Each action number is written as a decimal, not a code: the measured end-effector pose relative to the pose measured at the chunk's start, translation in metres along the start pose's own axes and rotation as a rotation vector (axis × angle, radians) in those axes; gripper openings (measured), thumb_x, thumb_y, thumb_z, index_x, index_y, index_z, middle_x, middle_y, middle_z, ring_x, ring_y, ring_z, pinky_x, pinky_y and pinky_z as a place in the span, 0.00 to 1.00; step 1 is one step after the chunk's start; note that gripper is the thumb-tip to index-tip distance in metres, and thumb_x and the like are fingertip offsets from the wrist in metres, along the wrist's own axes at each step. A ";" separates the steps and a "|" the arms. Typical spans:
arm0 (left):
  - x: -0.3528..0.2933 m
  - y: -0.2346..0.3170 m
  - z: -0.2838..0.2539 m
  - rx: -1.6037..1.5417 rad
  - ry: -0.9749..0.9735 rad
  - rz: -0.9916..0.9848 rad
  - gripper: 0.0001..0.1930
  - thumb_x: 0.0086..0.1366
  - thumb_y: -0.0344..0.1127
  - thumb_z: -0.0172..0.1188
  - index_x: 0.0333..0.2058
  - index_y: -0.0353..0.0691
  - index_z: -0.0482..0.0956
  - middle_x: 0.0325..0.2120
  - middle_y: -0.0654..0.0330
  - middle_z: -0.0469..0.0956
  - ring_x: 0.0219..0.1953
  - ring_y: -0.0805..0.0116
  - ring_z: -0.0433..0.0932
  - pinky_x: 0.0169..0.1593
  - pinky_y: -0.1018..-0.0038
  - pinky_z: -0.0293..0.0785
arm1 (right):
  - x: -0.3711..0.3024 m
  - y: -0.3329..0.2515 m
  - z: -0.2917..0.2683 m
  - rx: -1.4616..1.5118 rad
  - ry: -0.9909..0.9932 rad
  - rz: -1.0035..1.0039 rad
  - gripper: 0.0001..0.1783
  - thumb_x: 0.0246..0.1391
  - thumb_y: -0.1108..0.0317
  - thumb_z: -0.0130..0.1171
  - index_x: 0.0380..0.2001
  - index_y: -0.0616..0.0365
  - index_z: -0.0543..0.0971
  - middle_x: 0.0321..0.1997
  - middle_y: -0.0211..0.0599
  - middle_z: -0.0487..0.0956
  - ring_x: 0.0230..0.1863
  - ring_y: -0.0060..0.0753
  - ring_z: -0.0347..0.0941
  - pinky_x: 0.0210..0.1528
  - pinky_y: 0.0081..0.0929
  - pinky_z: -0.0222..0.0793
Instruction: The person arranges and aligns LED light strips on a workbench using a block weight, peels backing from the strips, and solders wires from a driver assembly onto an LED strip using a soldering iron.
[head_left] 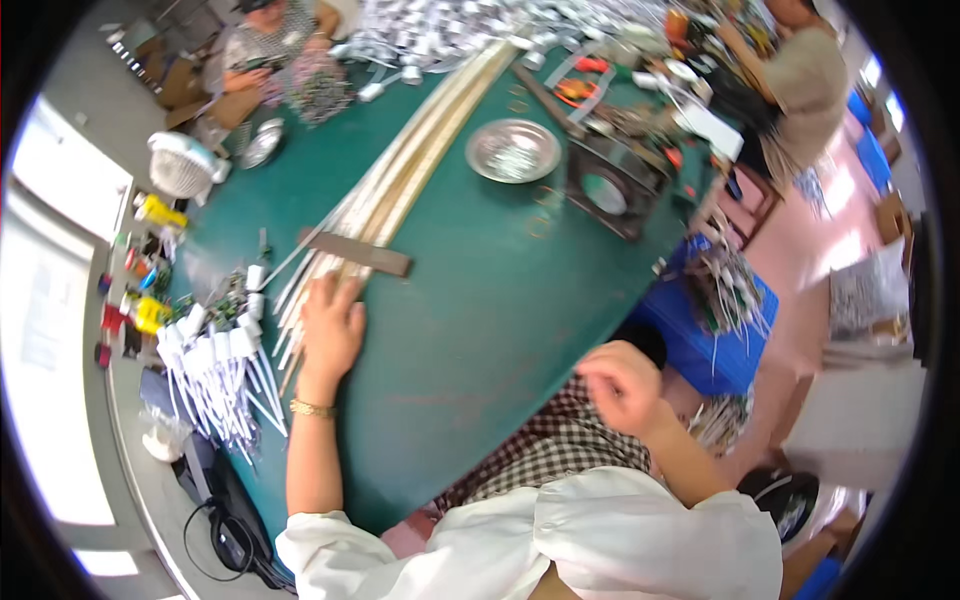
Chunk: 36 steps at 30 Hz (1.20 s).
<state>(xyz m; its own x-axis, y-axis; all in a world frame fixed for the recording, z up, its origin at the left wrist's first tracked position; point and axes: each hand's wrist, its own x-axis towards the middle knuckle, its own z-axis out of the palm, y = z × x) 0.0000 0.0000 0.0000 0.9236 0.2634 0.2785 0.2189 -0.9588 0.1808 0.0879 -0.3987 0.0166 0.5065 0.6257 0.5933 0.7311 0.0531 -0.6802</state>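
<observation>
**Soft, flat hand on loose strips**

My left hand (332, 325) lies over the near ends of the long pale strips (415, 160), its fingers spread and not wrapped around anything, so this grip looks released. The strips run slantwise on the green surface (440, 390), from near its left edge toward its far edge. A flat brown bar (360, 253) lies across them, just beside my fingertips; whether they touch it, I cannot tell. My right hand (620, 385) is curled, outside the near edge of the surface, and I cannot tell if this grip holds something.

To handle the strips well, I think I should press gently with a flat palm, because such thin pieces may bend or slide apart. I judge it safer not to push the bar. Also the white cabled parts (220, 360) lie close, along the left edge, and could catch on the strips.
</observation>
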 end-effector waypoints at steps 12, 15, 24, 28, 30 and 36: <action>0.002 -0.001 -0.024 -0.037 0.068 -0.077 0.31 0.61 0.41 0.64 0.62 0.41 0.67 0.65 0.50 0.64 0.69 0.42 0.59 0.64 0.40 0.58 | 0.263 0.053 0.210 -0.541 -0.416 -0.042 0.20 0.51 0.61 0.68 0.44 0.59 0.74 0.47 0.46 0.74 0.50 0.52 0.74 0.46 0.46 0.76; 0.006 0.000 -0.024 -0.065 0.056 -0.073 0.30 0.62 0.40 0.63 0.61 0.43 0.68 0.65 0.50 0.64 0.69 0.43 0.58 0.66 0.40 0.58 | 0.273 0.070 0.216 -0.529 -0.443 -0.009 0.22 0.52 0.61 0.68 0.46 0.59 0.74 0.46 0.46 0.74 0.47 0.52 0.76 0.45 0.46 0.77; 0.000 -0.002 -0.025 -0.035 0.042 -0.076 0.29 0.63 0.39 0.63 0.63 0.44 0.69 0.66 0.51 0.63 0.69 0.42 0.58 0.66 0.41 0.58 | 0.263 0.046 0.172 -0.392 -0.515 0.053 0.15 0.47 0.63 0.67 0.39 0.54 0.82 0.35 0.40 0.75 0.38 0.49 0.76 0.41 0.45 0.73; -0.004 0.008 -0.051 -0.028 0.043 0.005 0.30 0.60 0.38 0.65 0.62 0.45 0.71 0.67 0.50 0.62 0.69 0.42 0.59 0.66 0.44 0.60 | 0.212 0.015 0.109 -0.280 -0.525 0.265 0.18 0.41 0.62 0.71 0.37 0.56 0.83 0.29 0.38 0.74 0.32 0.43 0.75 0.35 0.38 0.72; 0.005 0.017 -0.071 -0.159 0.062 0.082 0.32 0.58 0.37 0.68 0.62 0.43 0.71 0.67 0.47 0.61 0.71 0.40 0.56 0.67 0.44 0.57 | 0.184 0.011 0.083 -0.250 -0.505 0.325 0.20 0.39 0.63 0.73 0.38 0.57 0.84 0.28 0.37 0.73 0.30 0.40 0.75 0.34 0.35 0.71; 0.072 -0.042 -0.060 -0.135 -0.141 -0.150 0.47 0.66 0.63 0.55 0.72 0.37 0.51 0.72 0.36 0.46 0.75 0.37 0.40 0.71 0.40 0.44 | 0.131 0.008 0.047 -0.321 -0.291 0.381 0.24 0.36 0.65 0.73 0.41 0.62 0.83 0.29 0.37 0.75 0.29 0.38 0.76 0.32 0.32 0.72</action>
<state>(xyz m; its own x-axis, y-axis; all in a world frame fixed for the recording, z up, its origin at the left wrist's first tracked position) 0.0385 0.0656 0.0687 0.9208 0.3753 0.1059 0.3219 -0.8848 0.3370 0.1390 -0.2797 0.0688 0.6483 0.7448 0.1582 0.6463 -0.4285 -0.6314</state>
